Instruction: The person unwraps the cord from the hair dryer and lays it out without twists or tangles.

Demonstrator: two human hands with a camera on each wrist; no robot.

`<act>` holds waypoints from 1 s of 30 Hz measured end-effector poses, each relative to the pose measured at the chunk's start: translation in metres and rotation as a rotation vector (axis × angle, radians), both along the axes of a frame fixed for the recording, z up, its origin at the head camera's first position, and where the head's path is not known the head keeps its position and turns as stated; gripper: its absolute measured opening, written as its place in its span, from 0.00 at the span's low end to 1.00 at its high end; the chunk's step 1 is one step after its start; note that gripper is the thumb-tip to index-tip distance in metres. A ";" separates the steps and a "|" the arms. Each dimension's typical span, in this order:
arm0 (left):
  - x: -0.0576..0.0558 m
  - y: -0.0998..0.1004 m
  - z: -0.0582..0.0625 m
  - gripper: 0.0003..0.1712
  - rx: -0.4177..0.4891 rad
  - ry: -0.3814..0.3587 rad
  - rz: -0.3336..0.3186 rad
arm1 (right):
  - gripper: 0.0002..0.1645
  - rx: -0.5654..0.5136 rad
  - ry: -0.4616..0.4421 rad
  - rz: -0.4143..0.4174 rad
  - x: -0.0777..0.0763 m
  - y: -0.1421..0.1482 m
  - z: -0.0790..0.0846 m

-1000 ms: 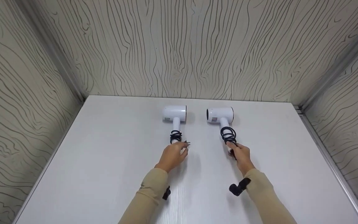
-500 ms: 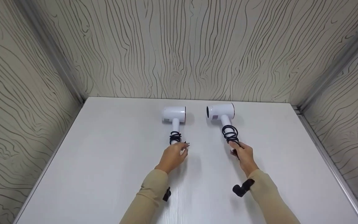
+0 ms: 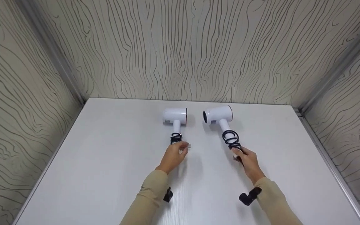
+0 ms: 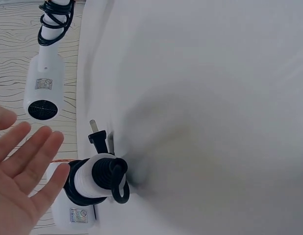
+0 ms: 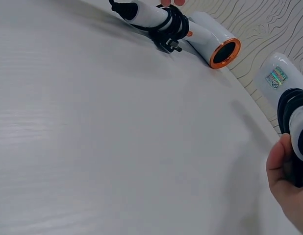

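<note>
left dryer (image 3: 175, 116): landmark here, flat on the white table (image 3: 105, 162), with handle toward the person and orange-ringed end facing the right dryer (image 3: 218, 115)
right dryer: just right of the left dryer, apart from it, with dark mesh end aimed at it; can't tell if fully off the table
long axis of that handle: slanted, from up near the left dryer's level to nearer the person and further right of it
right hand (image 3: 249, 161): curled round the low end of the right dryer's handle, right of the left dryer; way closer than the left hand (image 3: 172, 154), with dryer body ahead of the fingers and a bit leftward
left hand: over the bottom of the left dryer's handle, with fingers loosely spread, nearly straight, gripping nothing; can't tell about touching
plug (image 4: 97, 139): poking out right of the left dryer's handle
left dryer sticker (image 4: 82, 215): tiny print and symbols, unreadable
right dryer stickers: one plain (image 4: 43, 83), one shiny (image 5: 276, 77), too small to read
brand: none legible, sorry
</note>
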State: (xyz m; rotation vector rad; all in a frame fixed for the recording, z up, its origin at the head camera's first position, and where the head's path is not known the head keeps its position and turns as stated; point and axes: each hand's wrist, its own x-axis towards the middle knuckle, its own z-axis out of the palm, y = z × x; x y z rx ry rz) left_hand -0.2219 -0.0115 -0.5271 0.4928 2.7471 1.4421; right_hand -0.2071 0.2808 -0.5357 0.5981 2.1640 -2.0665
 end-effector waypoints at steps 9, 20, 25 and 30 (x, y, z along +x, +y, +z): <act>-0.002 0.000 0.003 0.13 0.112 -0.051 0.025 | 0.33 0.032 0.024 0.085 0.009 0.009 0.002; -0.003 0.002 0.009 0.14 0.172 -0.081 0.063 | 0.21 0.038 0.073 0.148 0.017 0.011 0.001; -0.004 0.002 0.010 0.16 0.222 -0.144 0.082 | 0.15 0.015 0.079 0.185 0.017 0.013 0.006; -0.006 0.002 0.010 0.18 0.267 -0.186 0.090 | 0.22 0.031 0.075 0.249 0.019 0.019 0.007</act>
